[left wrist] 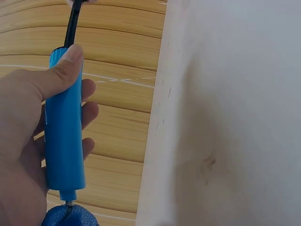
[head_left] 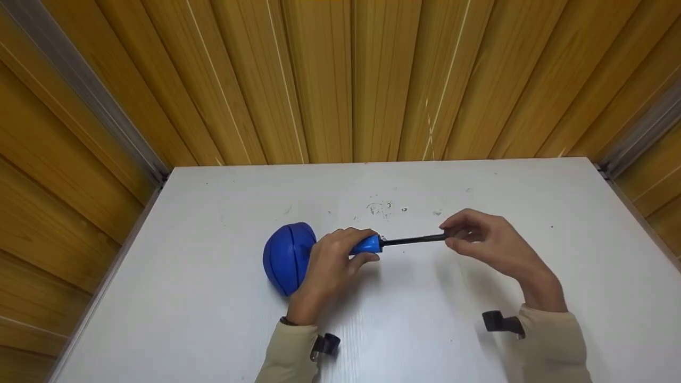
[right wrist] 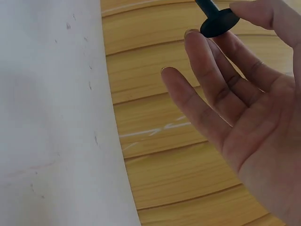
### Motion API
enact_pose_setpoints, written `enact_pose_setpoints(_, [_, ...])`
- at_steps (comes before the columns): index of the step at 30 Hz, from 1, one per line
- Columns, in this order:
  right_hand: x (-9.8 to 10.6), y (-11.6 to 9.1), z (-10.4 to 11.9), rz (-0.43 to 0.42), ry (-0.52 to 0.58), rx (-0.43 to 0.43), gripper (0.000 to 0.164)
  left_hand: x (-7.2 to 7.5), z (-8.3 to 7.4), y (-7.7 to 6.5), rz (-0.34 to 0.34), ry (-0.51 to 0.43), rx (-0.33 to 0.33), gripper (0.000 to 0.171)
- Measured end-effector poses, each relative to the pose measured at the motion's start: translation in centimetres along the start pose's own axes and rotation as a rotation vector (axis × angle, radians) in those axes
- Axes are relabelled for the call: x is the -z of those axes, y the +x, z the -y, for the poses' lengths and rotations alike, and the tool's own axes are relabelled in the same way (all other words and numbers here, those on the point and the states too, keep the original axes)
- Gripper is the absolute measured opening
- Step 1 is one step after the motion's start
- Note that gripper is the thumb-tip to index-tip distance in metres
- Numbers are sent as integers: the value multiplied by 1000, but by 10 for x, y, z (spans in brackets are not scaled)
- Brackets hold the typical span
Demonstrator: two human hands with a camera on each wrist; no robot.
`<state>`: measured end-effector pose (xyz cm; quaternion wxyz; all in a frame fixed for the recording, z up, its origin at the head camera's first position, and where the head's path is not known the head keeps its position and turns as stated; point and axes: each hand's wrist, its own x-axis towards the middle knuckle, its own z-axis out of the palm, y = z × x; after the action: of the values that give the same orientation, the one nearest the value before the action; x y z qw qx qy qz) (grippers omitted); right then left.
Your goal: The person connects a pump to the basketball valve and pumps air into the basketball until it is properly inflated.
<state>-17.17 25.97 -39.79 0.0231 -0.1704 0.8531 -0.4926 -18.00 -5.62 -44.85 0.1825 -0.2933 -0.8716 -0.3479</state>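
Observation:
A blue hand pump (left wrist: 65, 127) lies in the grip of my left hand (head_left: 332, 260), thumb along one side and fingers wrapped round behind. Its lower end meets a blue ball (head_left: 287, 258) through a thin metal needle (left wrist: 69, 203); the ball looks dented and partly deflated, with dark seams. From the pump's other end a black rod (head_left: 415, 240) extends well out to the right. My right hand (head_left: 489, 242) pinches the round black handle (right wrist: 219, 22) at the rod's tip between thumb and index finger, the other fingers loosely spread.
Under both hands is a white table (head_left: 213, 330) with small dark scuff marks (head_left: 380, 208) towards its back. Yellow wood-look panels (head_left: 351, 80) wall in the back and sides. Black wrist mounts (head_left: 503, 323) stick out from the beige sleeves.

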Motion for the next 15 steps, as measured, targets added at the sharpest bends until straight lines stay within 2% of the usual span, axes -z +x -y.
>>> enact_pose_setpoints(3, [6,-3,0,-38,32,-15,23,1,0,0,-4,1,8,37])
enact_pose_setpoints(7, [3,-2,2,-43,40,-17,26,-1,-1,0,-15,20,5,36])
enact_pose_setpoints(15, [-26,12,9,-9,42,-26,30,-5,-7,1,-56,94,-14,35])
